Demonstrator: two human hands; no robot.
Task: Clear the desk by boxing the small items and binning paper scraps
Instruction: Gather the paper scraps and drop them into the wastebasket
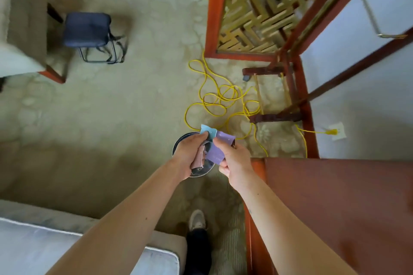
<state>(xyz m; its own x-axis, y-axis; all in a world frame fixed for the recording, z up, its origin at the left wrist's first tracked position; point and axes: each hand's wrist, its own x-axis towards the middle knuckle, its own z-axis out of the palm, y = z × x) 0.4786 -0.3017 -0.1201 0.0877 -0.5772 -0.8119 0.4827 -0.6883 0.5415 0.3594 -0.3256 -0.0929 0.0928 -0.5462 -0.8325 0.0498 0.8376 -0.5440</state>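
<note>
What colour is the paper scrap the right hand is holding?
The paper scrap is purple, seen best in the head view.

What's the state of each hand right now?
Left hand: closed, fingers gripping the blue scrap and pink scrap over the bin.
Right hand: closed, pinching the purple scrap.

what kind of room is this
Probably a carpeted living room or hotel suite: patterned carpet, a red-wood desk, a lattice screen and a padded stool. The left hand and right hand hold paper scraps over a bin.
</note>
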